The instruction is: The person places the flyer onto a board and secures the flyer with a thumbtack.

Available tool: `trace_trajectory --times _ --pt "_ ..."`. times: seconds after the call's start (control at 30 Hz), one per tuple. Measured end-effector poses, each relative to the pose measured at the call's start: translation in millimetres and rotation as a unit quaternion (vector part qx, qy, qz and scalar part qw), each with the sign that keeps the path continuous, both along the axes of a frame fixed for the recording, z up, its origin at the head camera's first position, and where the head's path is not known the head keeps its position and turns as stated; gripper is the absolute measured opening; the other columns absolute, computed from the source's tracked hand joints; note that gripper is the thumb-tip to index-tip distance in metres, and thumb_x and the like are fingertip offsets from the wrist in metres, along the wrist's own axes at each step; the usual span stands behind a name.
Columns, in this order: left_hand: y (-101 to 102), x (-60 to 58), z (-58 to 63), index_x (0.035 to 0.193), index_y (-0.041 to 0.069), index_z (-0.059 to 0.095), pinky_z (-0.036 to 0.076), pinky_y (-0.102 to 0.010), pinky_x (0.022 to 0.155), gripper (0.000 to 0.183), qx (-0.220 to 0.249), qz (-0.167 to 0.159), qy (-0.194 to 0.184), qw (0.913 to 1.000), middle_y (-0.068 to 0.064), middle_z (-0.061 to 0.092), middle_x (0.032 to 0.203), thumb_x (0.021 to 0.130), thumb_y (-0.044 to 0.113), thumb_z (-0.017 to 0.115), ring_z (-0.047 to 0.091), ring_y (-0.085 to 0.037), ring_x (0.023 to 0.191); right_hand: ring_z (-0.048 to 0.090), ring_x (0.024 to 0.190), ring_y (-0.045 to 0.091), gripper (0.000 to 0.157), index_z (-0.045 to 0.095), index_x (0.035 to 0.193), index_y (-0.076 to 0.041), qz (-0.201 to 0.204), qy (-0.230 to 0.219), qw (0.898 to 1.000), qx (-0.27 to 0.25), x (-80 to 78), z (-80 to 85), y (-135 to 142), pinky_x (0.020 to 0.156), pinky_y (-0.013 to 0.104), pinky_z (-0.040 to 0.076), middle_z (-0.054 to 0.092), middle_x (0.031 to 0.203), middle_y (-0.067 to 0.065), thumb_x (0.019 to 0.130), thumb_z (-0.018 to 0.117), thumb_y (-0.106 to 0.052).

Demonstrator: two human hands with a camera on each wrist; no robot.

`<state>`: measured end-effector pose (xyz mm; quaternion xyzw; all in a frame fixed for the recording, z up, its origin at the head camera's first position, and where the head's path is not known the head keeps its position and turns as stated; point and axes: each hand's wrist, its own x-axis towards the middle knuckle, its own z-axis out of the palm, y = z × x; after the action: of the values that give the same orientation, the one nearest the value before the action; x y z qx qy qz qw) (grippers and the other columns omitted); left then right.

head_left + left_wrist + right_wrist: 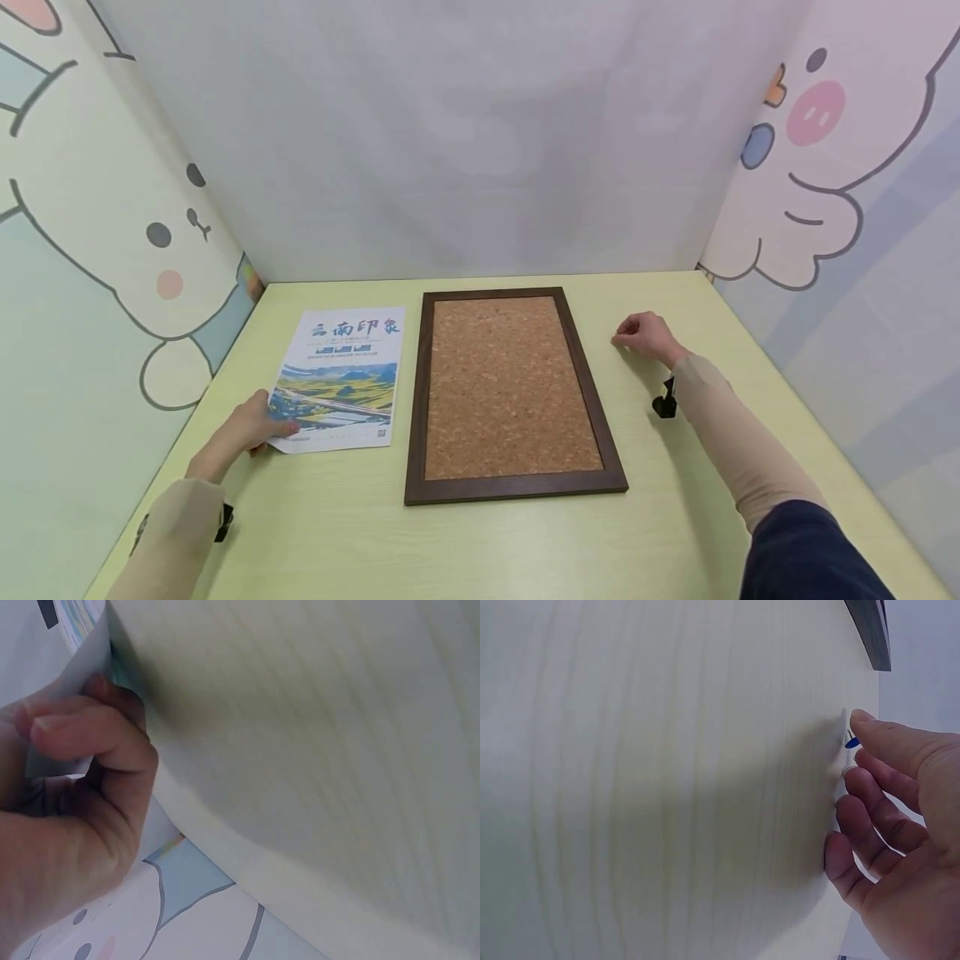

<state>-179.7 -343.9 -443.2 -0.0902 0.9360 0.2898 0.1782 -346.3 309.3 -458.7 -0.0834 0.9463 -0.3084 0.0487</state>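
My left hand [247, 425] pinches the lower left corner of a printed paper poster [348, 354], thumb on top and fingers beneath. A landscape picture and blue lettering cover its face. In the left wrist view, curled fingers [97, 742] show against the paper's pale back. Right of the poster lies a cork board [510, 383] in a dark brown frame, its cork bare. Beyond the board's right side, my right hand [651, 337] is low over the table. Its thumb and index finger pinch a small blue thumbtack [853, 742], seen in the right wrist view.
The pale wood-grain table [330, 525] bears the board and poster. A plain light wall [480, 167] closes off the back. Side walls with cartoon animals stand at left [90, 250] and right [885, 275]. A small black device [664, 400] sits at the right wrist.
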Motion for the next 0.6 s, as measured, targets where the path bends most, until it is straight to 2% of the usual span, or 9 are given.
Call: trace_trajectory --times 0.2,0.47,0.6 --pt "-2.2 0.6 -3.3 0.112 -0.013 0.031 0.038 -0.029 0.044 0.057 0.009 -0.007 0.01 0.9999 -0.008 0.046 0.065 0.087 0.024 0.068 0.041 -0.012 0.043 0.054 0.069 0.013 0.019 0.069 0.094 0.003 -0.001 -0.003 1.0 0.003 0.2 -0.1 -0.4 0.061 0.026 0.044 0.068 0.085 0.015 0.089 0.068 -0.015" --pt "-2.2 1.9 -2.5 0.11 -0.01 0.032 0.038 -0.029 0.044 0.052 0.022 -0.008 0.006 0.9997 -0.007 0.046 0.065 0.089 0.023 0.066 0.041 -0.012 0.043 0.054 0.068 0.012 0.019 0.071 0.094 0.004 0.003 0.01 1.0 0.02 0.5 -0.6 -0.3 0.062 0.026 0.044 0.071 0.085 0.016 0.09 0.066 -0.014" --pt "-3.0 2.5 -3.0 0.11 -0.01 0.033 0.038 -0.028 0.044 0.044 0.03 -0.007 0.006 0.9995 -0.006 0.047 0.063 0.092 0.021 0.059 0.041 -0.012 0.043 0.055 0.067 0.011 0.019 0.072 0.095 0.004 0.003 0.021 0.999 0.025 1.1 0.2 -0.9 0.062 0.025 0.043 0.071 0.084 0.017 0.09 0.065 -0.013"
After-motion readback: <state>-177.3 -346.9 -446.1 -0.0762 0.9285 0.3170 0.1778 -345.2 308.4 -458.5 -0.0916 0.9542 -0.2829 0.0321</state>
